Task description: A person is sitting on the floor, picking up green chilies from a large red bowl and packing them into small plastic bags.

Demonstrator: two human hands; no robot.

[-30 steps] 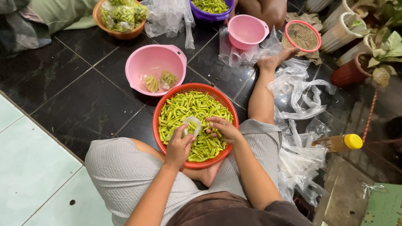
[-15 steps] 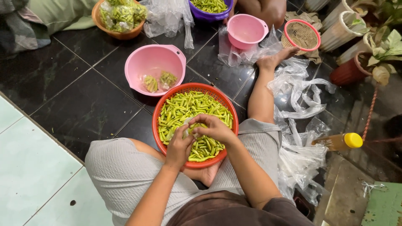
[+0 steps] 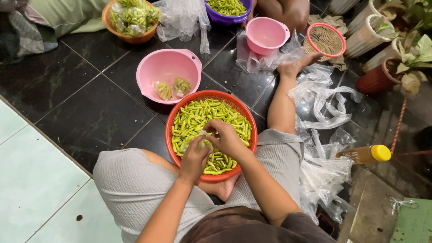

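Small clear bag (image 3: 203, 140) now pinched between both hands over the orange basket (image 3: 176, 109) of green chilies (image 3: 200, 114), on the floor at the person's lap; a second ago the hands were apart with the bag open. Left hand (image 3: 194, 158) grips it from below, right hand (image 3: 227, 139) clenched on top. Looks like closing-off, not filling; pink bowl (image 3: 155, 67) beyond holds two filled bags.
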